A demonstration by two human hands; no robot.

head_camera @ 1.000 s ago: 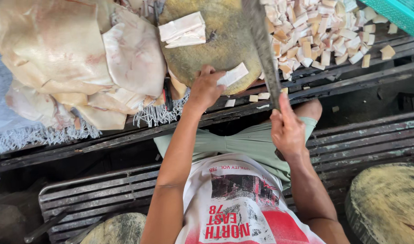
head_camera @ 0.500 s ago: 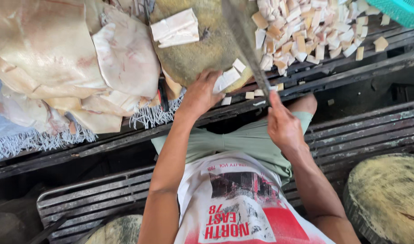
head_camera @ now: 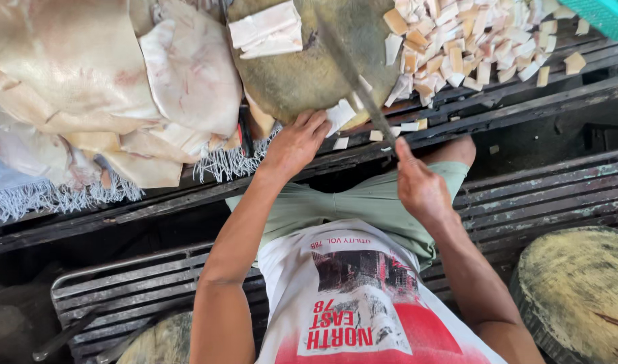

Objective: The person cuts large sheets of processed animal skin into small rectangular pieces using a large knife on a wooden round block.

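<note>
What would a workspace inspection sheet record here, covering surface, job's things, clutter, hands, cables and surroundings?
Surface: round chopping block on a dark slatted bench.
Job's things: long knife; white piece at the block's near edge.
Clutter: heap of cut cubes; stacked white strips; large pale sheets.
Hands: left hand presses the white piece; right hand grips the knife.
Cables: nothing seen.
Surroundings: second block; green basket.

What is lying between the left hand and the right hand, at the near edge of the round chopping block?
In the head view, small pale cut pieces lie between the left hand and the right hand, and the knife blade crosses above them on the round chopping block.
</note>
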